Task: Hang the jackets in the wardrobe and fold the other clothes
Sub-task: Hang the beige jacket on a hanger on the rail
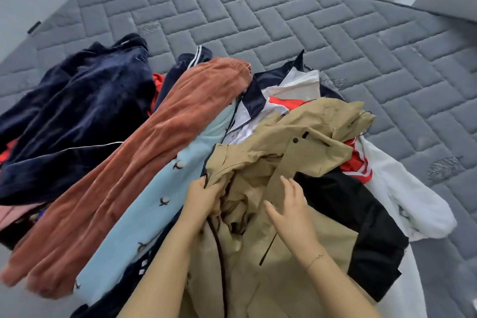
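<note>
A crumpled tan jacket [291, 142] lies on top of a pile of clothes on the grey quilted mattress [284, 20]. My left hand [204, 195] grips a bunched fold of the tan jacket near its front edge. My right hand [289, 209] hovers with spread, relaxed fingers just over the jacket's middle, holding nothing. Rust-coloured corduroy trousers [134, 170] and a light blue patterned garment [154, 204] stretch out to the left of the jacket. A dark navy velvet garment [77, 116] lies at far left.
A black garment [361, 219], a white garment [413, 201] and a red-and-white piece [358, 165] lie to the right under the jacket. A navy-and-white jacket [273, 85] peeks out behind. The far half of the mattress is bare quilting; a wall corner stands at top right.
</note>
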